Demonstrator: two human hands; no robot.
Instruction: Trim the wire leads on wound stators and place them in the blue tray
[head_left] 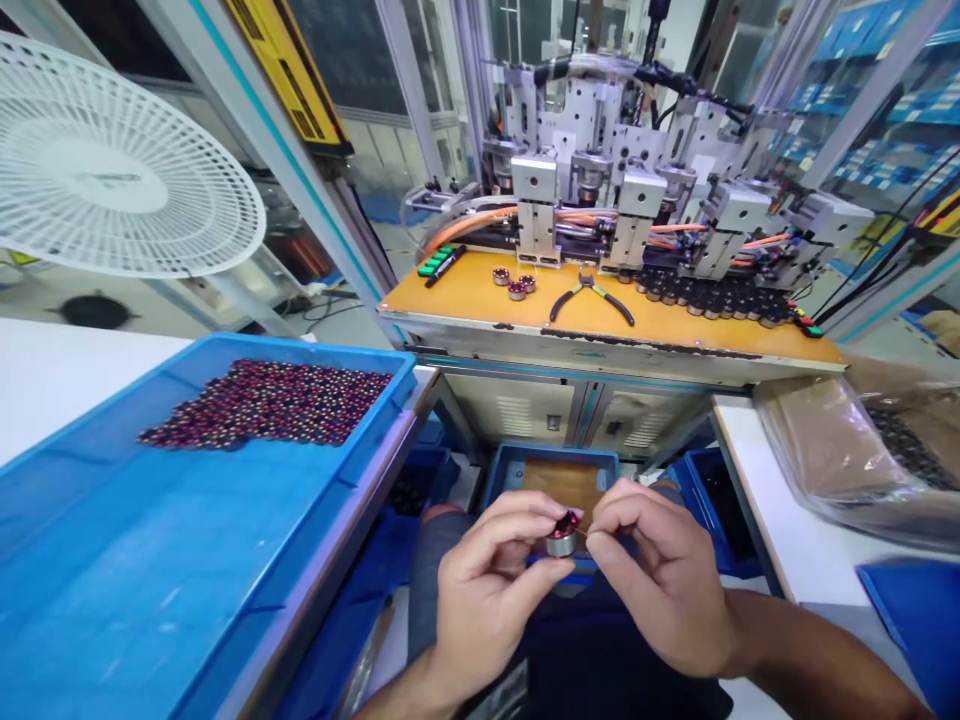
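Observation:
My left hand pinches a small round wound coil part, silver at the base with red winding on top, low in the middle of the view. My right hand has its fingertips closed at the part's right side, on what looks like a thin wire end. Both hands hover above my lap, over a small blue bin with a brown bottom.
A large blue tray at left holds a heap of similar red coil parts. Ahead, an orange bench carries pliers, loose coils, a marker and a winding machine. White fan at left, plastic bag at right.

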